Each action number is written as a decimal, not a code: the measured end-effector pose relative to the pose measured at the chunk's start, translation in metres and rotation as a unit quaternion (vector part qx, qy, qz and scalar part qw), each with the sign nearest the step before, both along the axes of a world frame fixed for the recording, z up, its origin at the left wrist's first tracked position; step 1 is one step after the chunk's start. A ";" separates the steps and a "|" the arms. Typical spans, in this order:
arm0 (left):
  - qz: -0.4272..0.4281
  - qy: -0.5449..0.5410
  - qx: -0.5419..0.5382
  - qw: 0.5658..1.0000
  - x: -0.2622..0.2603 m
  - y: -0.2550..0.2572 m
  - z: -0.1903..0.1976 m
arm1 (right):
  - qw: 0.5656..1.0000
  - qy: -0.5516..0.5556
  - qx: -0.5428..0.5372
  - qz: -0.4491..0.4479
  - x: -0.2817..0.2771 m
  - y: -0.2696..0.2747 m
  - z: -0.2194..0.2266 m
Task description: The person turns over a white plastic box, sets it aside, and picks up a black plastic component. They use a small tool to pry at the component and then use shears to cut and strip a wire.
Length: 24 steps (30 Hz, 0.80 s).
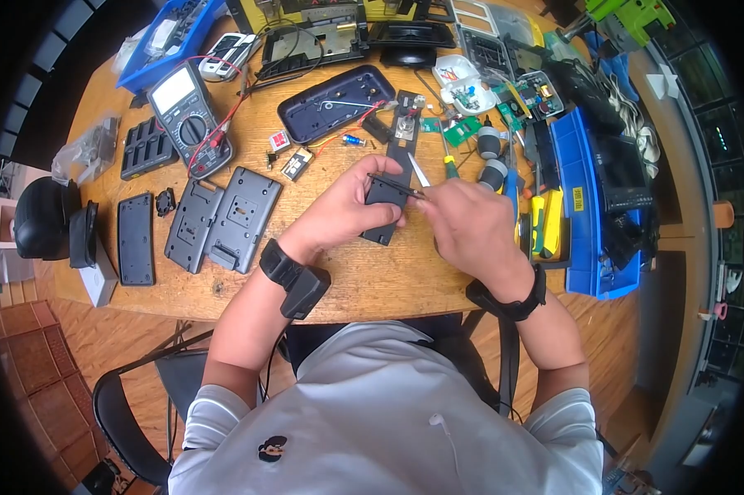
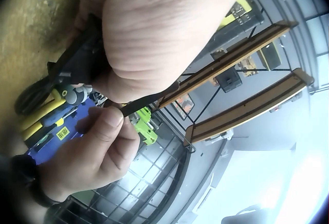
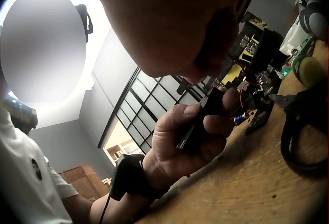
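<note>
My left hand grips a flat black plastic piece between thumb and fingers, over the near middle of the table. My right hand pinches a thin black strip at one end. This strip lies across the black piece in the head view, and its exact kind I cannot tell. Both hands are close together, the right one covering part of the work in the right wrist view. Beside it, black-handled scissors rest on the wooden table, their blade pointing away in the head view.
A multimeter with red leads stands at the left, near grey plastic plates. Behind the hands lies a dark blue casing. Green circuit boards, yellow-handled tools and a blue bin fill the right side.
</note>
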<state>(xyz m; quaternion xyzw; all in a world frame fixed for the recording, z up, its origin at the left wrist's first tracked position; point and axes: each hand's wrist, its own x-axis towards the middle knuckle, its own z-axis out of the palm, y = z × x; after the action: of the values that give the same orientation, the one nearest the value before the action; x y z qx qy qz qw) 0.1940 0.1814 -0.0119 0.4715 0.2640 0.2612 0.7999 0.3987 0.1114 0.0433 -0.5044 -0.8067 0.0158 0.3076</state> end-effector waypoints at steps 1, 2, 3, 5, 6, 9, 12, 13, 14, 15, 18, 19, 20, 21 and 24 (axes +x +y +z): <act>-0.002 -0.001 -0.001 1.000 0.000 0.000 0.000 | 1.000 0.000 0.000 0.000 0.000 0.000 0.000; -0.003 -0.002 -0.002 1.000 0.000 0.000 0.000 | 1.000 0.002 -0.002 -0.001 0.000 0.000 -0.001; -0.003 -0.002 -0.002 1.000 0.000 0.000 0.000 | 1.000 0.004 -0.004 -0.002 0.000 0.000 -0.001; -0.008 -0.003 -0.002 1.000 -0.001 0.001 0.000 | 1.000 0.005 -0.002 0.002 0.001 0.000 -0.002; -0.008 -0.003 -0.003 1.000 -0.001 0.001 0.000 | 1.000 0.006 0.000 0.006 0.001 0.000 -0.003; -0.008 -0.001 0.000 1.000 0.000 0.001 -0.003 | 1.000 -0.007 0.008 -0.001 -0.001 -0.002 -0.002; -0.007 -0.010 -0.001 1.000 0.000 0.001 -0.004 | 1.000 -0.011 0.009 -0.007 -0.002 -0.002 0.000; -0.007 -0.015 -0.003 1.000 0.000 0.000 -0.004 | 1.000 -0.011 0.009 -0.007 -0.002 -0.002 0.000; -0.006 -0.020 -0.005 1.000 0.000 0.000 -0.004 | 1.000 -0.011 0.011 -0.006 -0.002 -0.002 -0.001; -0.006 -0.020 -0.005 1.000 0.000 0.000 -0.004 | 1.000 -0.011 0.012 -0.004 -0.001 -0.002 -0.001; -0.006 0.013 0.020 1.000 0.000 0.000 -0.004 | 1.000 -0.019 0.009 -0.003 0.000 -0.002 -0.001; -0.004 0.011 0.021 1.000 0.000 0.001 -0.007 | 1.000 -0.019 0.009 -0.003 -0.001 -0.002 -0.002; -0.003 0.009 0.021 1.000 0.001 0.001 -0.008 | 1.000 -0.017 0.014 -0.005 -0.001 -0.002 -0.004; -0.003 0.009 0.021 1.000 0.001 0.002 -0.008 | 1.000 -0.016 0.019 -0.007 -0.002 -0.002 -0.005; -0.005 0.021 0.005 1.000 0.002 0.002 -0.008 | 0.999 -0.027 0.027 0.001 -0.001 -0.001 -0.006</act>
<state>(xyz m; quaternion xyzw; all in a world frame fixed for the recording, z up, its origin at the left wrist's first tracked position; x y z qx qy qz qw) 0.1964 0.1834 -0.0200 0.4825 0.2774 0.2485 0.7927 0.3973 0.1101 0.0375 -0.4951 -0.8155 -0.0189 0.2993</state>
